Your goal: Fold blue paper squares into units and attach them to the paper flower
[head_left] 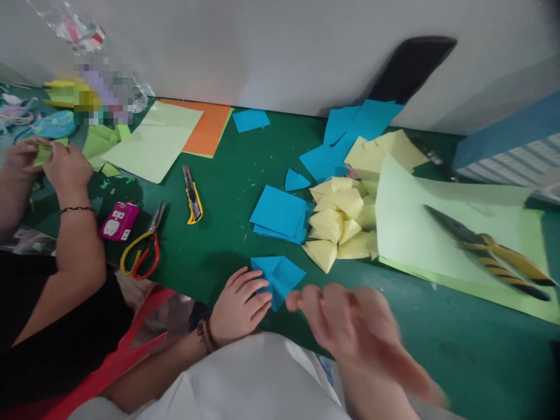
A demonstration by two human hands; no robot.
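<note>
A folded blue sheet of paper [280,279] lies at the table's near edge, with creases and pointed corners. My left hand [240,303] rests on its left side, fingers stretched out flat over it. To the right, my right hand [350,321] hovers above the edge, blurred, its fingers loosely bent and thumb apart. Nothing shows in it; its fingertips are close to the paper's right corner. Just beyond is a stack of blue square sheets [280,211]. Beside that stack sits a pile of folded pale-yellow paper pieces [341,216].
A utility knife [192,195], scissors [146,245] and a purple box [119,221] lie leftward. Pliers [492,251] rest on light-green sheets [455,216] at right. A black phone-like object [413,67] leans on the wall. Another person's hands [65,166] handle green paper at far left.
</note>
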